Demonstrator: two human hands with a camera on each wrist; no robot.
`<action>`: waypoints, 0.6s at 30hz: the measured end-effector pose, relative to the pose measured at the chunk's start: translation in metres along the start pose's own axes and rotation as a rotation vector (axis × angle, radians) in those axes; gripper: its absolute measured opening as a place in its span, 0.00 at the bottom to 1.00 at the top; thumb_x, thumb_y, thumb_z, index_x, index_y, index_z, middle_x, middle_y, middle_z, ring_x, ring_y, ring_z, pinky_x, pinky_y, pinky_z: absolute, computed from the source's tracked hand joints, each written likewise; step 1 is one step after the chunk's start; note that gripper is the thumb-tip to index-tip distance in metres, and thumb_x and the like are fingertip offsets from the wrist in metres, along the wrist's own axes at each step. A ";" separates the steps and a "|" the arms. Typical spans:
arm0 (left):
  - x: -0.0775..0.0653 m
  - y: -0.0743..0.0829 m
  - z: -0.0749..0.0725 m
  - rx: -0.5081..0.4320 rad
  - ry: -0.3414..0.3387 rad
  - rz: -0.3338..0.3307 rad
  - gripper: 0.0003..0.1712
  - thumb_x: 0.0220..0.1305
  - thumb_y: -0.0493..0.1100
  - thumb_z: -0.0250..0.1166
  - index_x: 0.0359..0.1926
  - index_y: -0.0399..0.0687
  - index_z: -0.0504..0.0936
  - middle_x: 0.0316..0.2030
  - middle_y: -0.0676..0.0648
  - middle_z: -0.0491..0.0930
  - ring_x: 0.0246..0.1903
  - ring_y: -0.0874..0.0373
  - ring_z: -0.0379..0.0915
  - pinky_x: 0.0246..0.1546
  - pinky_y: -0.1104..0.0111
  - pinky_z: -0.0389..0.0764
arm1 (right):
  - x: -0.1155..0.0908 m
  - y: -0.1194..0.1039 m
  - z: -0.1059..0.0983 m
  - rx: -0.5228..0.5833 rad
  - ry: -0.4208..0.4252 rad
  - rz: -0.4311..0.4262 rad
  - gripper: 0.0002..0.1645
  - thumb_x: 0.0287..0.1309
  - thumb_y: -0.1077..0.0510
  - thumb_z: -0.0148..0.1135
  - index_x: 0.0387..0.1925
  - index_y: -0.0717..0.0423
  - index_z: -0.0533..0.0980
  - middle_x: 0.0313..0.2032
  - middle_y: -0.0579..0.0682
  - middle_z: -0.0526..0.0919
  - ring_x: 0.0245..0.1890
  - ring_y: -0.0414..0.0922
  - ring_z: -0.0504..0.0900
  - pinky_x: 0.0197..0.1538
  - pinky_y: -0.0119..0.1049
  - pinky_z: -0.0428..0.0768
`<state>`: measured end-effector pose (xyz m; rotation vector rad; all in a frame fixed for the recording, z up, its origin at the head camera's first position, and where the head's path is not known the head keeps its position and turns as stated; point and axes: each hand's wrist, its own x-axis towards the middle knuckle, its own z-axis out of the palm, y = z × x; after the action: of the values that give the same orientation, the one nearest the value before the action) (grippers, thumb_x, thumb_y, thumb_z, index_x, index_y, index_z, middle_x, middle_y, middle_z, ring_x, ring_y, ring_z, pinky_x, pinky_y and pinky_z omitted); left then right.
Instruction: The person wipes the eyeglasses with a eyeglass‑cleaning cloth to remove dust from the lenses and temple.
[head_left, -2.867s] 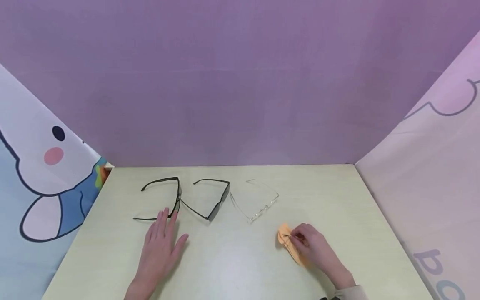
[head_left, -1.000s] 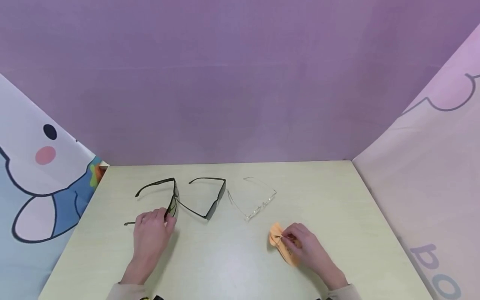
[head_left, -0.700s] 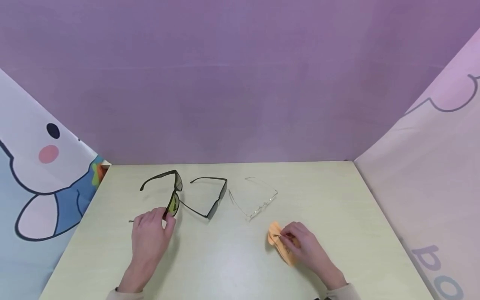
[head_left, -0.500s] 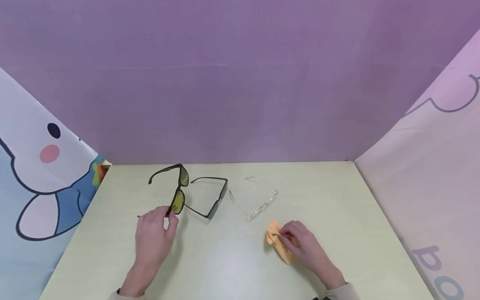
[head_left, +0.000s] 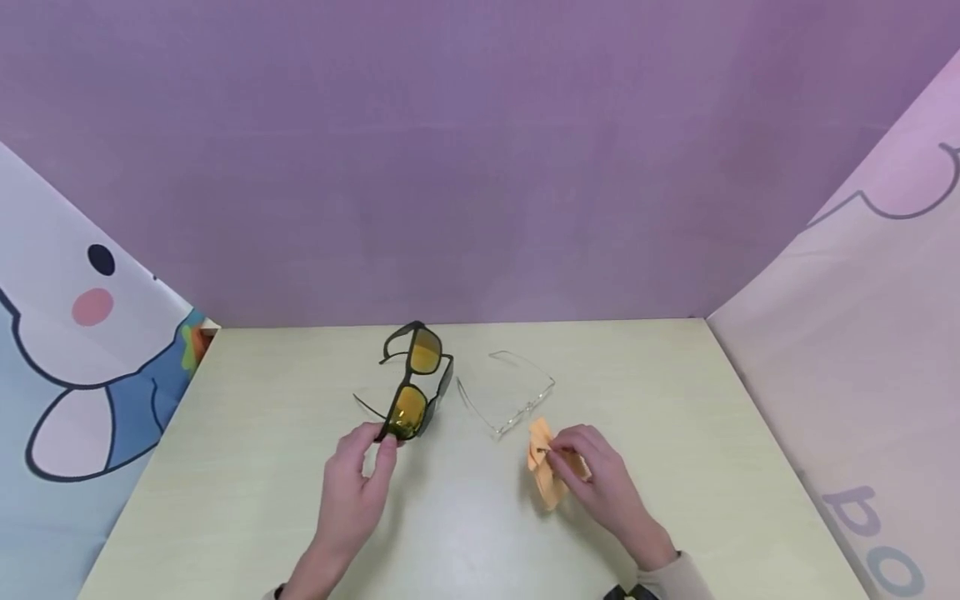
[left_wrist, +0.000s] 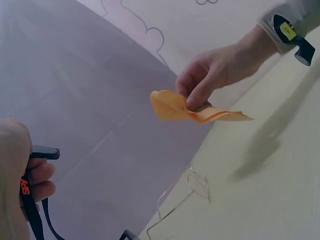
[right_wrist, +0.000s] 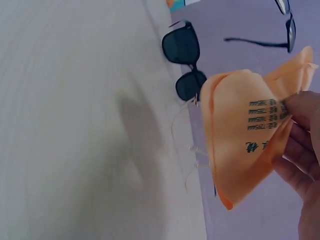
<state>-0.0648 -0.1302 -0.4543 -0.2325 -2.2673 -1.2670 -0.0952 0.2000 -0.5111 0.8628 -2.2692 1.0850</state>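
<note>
Between thumb and fingers, my left hand [head_left: 352,492] holds black-framed glasses with yellow lenses [head_left: 408,410] by one end of the frame, tilted above the table. Their temples are unfolded. In the left wrist view only part of that frame [left_wrist: 46,152] shows beside the fingers. My right hand [head_left: 600,479] pinches an orange cloth [head_left: 551,479], raised a little off the table to the right. Dark printed characters mark the cloth [right_wrist: 240,130] in the right wrist view. Behind the yellow glasses, dark sunglasses [right_wrist: 181,46] rest on the table, partly hidden in the head view.
Thin clear-lensed wire glasses [head_left: 525,410] lie unfolded on the pale table [head_left: 262,483], between the sunglasses and the cloth. A purple curtain [head_left: 465,167] rises behind the far edge. Patterned cloth panels [head_left: 855,350] flank both sides.
My left hand has gripped the yellow-lensed glasses, lifted them and carried them right, turning the lenses toward the camera. With the cloth still pinched, my right hand has shifted slightly left and up.
</note>
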 end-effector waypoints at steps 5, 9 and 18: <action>-0.002 0.006 0.009 -0.045 -0.022 0.019 0.08 0.66 0.28 0.64 0.38 0.43 0.84 0.35 0.54 0.86 0.39 0.60 0.77 0.42 0.68 0.77 | 0.009 -0.009 0.007 0.066 0.083 -0.029 0.05 0.65 0.64 0.66 0.42 0.59 0.80 0.39 0.48 0.84 0.40 0.42 0.80 0.47 0.27 0.81; -0.006 0.009 0.018 -0.055 -0.056 0.071 0.09 0.65 0.28 0.64 0.38 0.46 0.84 0.36 0.55 0.85 0.40 0.60 0.78 0.42 0.64 0.80 | 0.017 -0.019 0.014 0.125 0.156 -0.041 0.11 0.60 0.72 0.65 0.44 0.62 0.81 0.39 0.52 0.83 0.39 0.43 0.81 0.48 0.25 0.80; -0.015 0.015 0.042 -0.064 -0.151 0.187 0.11 0.63 0.30 0.65 0.36 0.52 0.83 0.36 0.60 0.83 0.41 0.61 0.77 0.46 0.61 0.81 | 0.047 -0.050 0.039 0.188 0.338 -0.217 0.13 0.74 0.60 0.58 0.44 0.67 0.84 0.38 0.60 0.76 0.32 0.43 0.76 0.34 0.22 0.79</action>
<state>-0.0610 -0.0859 -0.4687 -0.5673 -2.2700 -1.2610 -0.0972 0.1290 -0.4778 0.8976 -1.7764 1.2504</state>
